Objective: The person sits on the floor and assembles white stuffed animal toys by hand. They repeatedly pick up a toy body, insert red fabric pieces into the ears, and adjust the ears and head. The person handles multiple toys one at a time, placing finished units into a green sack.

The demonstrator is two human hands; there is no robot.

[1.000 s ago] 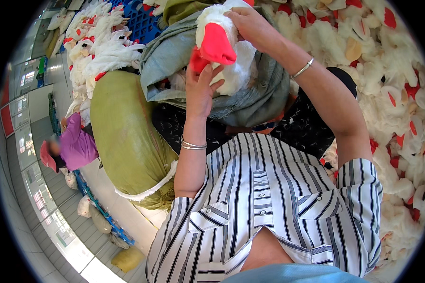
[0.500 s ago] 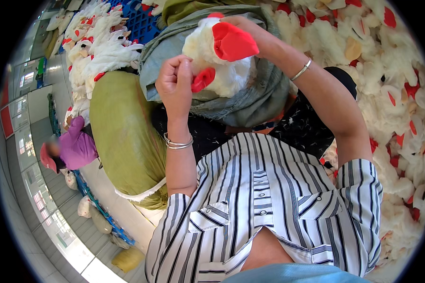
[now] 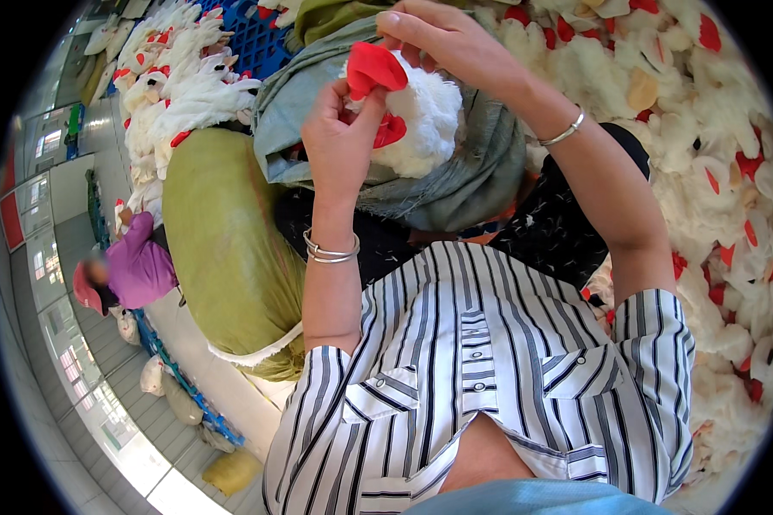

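I hold a white plush toy (image 3: 421,120) with red felt pieces (image 3: 374,67) up in front of me, above a grey-green sack (image 3: 464,184). My left hand (image 3: 339,137) grips the toy from the left, thumb against a red piece. My right hand (image 3: 442,39) pinches the top of the toy from above. Both wrists carry silver bangles.
A heap of white and red plush toys (image 3: 730,197) fills the right side. A stuffed olive-green sack (image 3: 223,249) lies at my left, with more white toys (image 3: 180,86) on a blue pallet behind it. Another person in purple (image 3: 133,266) crouches on the floor far left.
The toy has been turned in my hands. My left hand shifted from under the toy to its left side, and my right hand moved over its top.
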